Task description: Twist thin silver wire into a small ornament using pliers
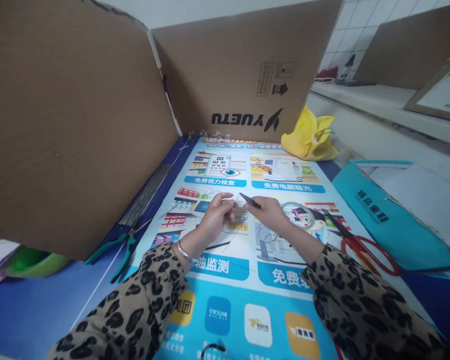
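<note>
Both hands meet above the middle of a printed poster (225,295). My right hand (270,215) is closed round a dark, pointed tool (249,201), its tip directed up and left. Just left of that tip, my left hand (218,215) pinches a thin, pale wire-like piece (240,204); its exact shape is too small to tell. Loose thin wires lie on the poster around the hands. A round clear dish or ring (312,216) rests behind the right wrist.
Green-handled pliers (125,245) and a bundle of thin rods (146,195) lie left. Red-handled scissors (371,250), a blue box (386,215) and a yellow bag (309,137) are right. Cardboard panels (232,65) stand behind; a green bowl (37,264) sits far left.
</note>
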A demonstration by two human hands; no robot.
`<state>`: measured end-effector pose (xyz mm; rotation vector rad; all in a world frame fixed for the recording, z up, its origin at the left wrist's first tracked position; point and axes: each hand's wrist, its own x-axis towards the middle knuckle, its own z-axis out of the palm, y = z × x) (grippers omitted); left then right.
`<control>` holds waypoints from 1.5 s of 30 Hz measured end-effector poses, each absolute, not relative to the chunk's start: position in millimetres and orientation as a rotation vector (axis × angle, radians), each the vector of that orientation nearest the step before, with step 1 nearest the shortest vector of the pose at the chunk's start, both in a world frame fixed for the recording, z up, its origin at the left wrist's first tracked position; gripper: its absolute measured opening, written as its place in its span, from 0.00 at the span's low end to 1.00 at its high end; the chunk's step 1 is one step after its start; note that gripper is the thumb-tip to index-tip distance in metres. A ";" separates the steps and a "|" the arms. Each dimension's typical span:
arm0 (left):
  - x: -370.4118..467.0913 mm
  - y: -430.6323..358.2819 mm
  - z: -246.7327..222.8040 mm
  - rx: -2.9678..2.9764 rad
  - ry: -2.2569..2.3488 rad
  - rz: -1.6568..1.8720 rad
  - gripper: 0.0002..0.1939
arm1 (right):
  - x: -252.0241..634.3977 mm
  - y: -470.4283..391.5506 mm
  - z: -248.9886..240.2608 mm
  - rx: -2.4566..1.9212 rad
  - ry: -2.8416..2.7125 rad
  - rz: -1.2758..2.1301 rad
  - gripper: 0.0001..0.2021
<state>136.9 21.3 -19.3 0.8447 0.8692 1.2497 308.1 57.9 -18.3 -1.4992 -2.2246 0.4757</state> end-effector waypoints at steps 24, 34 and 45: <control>130.3 22.7 -19.0 0.931 0.797 1.118 0.05 | 309.0 58.5 -19.2 -1.365 -2.125 0.678 0.16; 129.3 26.1 -23.2 0.906 0.820 1.178 0.06 | 310.7 57.7 -21.5 -1.340 -2.187 0.593 0.19; 126.6 29.9 -27.5 0.900 0.770 1.239 0.07 | 314.0 60.8 -27.9 -1.412 -2.211 0.022 0.14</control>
